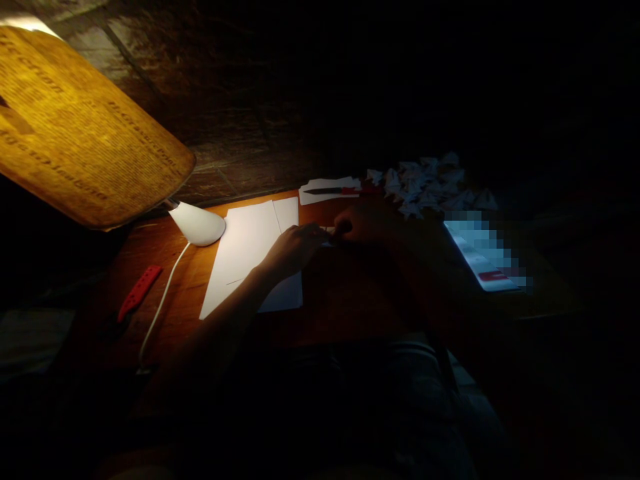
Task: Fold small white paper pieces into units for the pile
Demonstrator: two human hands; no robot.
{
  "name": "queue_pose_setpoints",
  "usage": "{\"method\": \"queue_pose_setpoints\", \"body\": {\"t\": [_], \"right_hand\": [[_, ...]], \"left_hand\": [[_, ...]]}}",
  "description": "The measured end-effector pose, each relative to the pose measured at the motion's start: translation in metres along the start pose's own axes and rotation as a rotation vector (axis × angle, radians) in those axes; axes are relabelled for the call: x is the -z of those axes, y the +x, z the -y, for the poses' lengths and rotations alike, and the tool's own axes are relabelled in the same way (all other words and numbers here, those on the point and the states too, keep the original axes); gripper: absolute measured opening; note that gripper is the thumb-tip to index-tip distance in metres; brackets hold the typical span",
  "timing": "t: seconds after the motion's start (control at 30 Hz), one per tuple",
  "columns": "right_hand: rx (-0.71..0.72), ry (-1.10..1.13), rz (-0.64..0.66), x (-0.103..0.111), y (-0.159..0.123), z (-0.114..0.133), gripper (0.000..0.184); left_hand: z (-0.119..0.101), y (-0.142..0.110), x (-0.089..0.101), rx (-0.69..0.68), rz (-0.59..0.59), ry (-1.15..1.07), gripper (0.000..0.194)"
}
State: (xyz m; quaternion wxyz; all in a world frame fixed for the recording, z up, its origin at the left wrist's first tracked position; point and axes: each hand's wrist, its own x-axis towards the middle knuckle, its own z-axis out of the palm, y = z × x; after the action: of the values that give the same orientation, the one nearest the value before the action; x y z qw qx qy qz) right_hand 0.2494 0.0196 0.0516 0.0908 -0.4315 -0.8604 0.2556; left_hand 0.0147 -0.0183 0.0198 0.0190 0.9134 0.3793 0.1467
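My left hand (294, 250) and my right hand (363, 223) meet low over the wooden table, pinching a small piece of white paper (327, 233) between their fingertips. The dim light hides most of the fingers and the paper's shape. Under my left wrist lie large white paper sheets (245, 250). Beyond my right hand, a craft knife with a red handle (340, 191) rests on a white paper scrap (327, 183). Several small folded white paper pieces (425, 187) form a heap beyond my right hand.
A white desk lamp (197, 223) with a white cable (165, 300) stands at the table's left, under a large, printed amber shade or panel (75, 127). A red strip (140, 293) lies left. A lit phone (480, 253) lies right. The surroundings are dark.
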Motion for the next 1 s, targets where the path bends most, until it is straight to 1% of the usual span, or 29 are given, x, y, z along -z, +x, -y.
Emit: {"method": "queue_pose_setpoints", "body": {"t": [0.13, 0.37, 0.5, 0.63, 0.7, 0.8, 0.9, 1.0], "right_hand": [[0.000, -0.029, 0.005, 0.000, -0.001, 0.003, 0.013], [-0.020, -0.085, -0.016, -0.003, -0.002, 0.006, 0.022], [0.020, -0.165, -0.036, -0.001, -0.003, 0.009, 0.025], [0.004, -0.223, 0.030, 0.004, -0.008, 0.013, 0.032], [-0.009, -0.261, 0.090, 0.006, -0.011, 0.016, 0.029], [-0.022, -0.346, 0.155, 0.005, -0.015, 0.026, 0.024], [-0.046, -0.385, 0.123, 0.000, -0.017, 0.042, 0.023], [-0.071, -0.394, 0.094, -0.006, -0.017, 0.059, 0.023]], "left_hand": [[-0.001, 0.001, 0.000, -0.006, 0.018, -0.001, 0.035], [-0.005, 0.002, 0.001, 0.008, 0.063, 0.023, 0.034], [-0.009, 0.002, 0.005, 0.012, 0.084, 0.061, 0.031], [-0.012, 0.002, 0.008, 0.010, 0.112, 0.063, 0.034], [-0.014, 0.002, 0.009, 0.022, 0.123, 0.060, 0.037], [-0.015, 0.003, 0.010, 0.037, 0.146, 0.081, 0.039], [-0.015, 0.003, 0.009, 0.058, 0.158, 0.086, 0.033], [-0.014, 0.003, 0.007, 0.102, 0.132, 0.062, 0.029]]}}
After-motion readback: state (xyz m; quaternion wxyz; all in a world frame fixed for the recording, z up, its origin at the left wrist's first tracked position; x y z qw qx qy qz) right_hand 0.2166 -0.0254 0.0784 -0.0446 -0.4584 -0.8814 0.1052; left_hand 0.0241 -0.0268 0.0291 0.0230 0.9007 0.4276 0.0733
